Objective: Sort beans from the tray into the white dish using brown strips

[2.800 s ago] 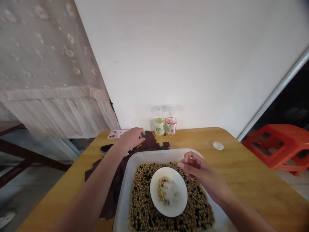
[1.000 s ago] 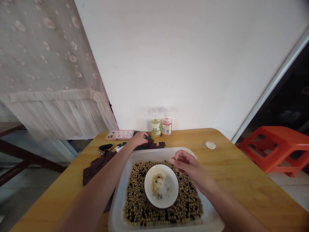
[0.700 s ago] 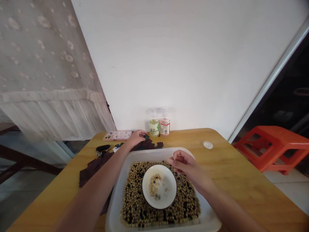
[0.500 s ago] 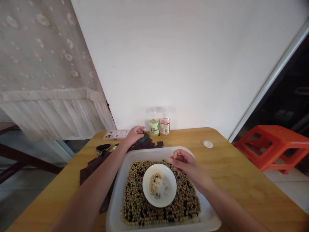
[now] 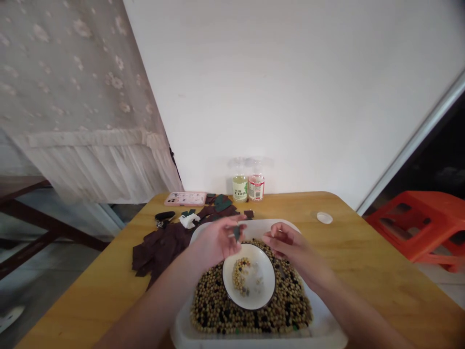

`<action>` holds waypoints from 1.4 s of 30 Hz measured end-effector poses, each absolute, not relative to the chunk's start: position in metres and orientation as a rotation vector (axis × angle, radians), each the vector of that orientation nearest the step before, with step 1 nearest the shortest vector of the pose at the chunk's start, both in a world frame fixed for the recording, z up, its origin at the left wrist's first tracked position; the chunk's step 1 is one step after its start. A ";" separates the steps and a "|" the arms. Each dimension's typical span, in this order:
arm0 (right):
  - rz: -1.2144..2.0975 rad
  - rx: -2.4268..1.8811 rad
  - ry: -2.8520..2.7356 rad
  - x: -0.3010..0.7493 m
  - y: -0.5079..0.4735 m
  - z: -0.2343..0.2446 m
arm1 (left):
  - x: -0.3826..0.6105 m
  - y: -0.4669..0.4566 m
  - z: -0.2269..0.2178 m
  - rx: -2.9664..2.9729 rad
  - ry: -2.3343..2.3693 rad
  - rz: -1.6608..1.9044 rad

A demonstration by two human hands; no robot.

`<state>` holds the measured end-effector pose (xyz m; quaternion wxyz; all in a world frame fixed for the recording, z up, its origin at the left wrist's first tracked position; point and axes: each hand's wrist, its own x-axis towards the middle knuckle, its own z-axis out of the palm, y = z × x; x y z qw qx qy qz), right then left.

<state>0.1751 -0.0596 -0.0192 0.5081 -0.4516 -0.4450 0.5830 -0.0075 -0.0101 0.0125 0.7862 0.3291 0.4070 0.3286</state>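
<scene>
The left hand [image 5: 214,241] is closed narrow, and its fingertips hold a small dark green piece [image 5: 237,233] just above the rim of the white bowl [image 5: 262,291]. The piece is too small for telling its long axis surely. The right hand [image 5: 286,246] curls loosely on the other side of the bowl, a little apart from the piece; I cannot tell if it holds anything. Under both hands, mixed beans [image 5: 290,310] fill the white tray [image 5: 261,225]. Beyond it, dark cut pieces [image 5: 163,247] lie on the wooden table [image 5: 363,252].
</scene>
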 end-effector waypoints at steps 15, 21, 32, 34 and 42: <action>1.347 -1.113 -1.023 0.176 -0.062 -0.016 | -0.005 -0.033 -0.004 0.758 0.790 0.592; 1.203 -1.163 -1.079 0.178 -0.060 -0.020 | -0.005 -0.033 -0.005 0.732 0.810 0.637; 0.855 -1.164 -1.600 0.173 -0.074 -0.022 | -0.006 -0.033 -0.007 0.920 0.825 0.474; 0.837 -1.195 -1.625 0.173 -0.074 -0.023 | -0.005 -0.033 -0.006 0.940 0.842 0.472; 0.808 -1.302 -1.659 0.173 -0.071 -0.022 | -0.003 -0.032 -0.003 0.989 0.831 0.422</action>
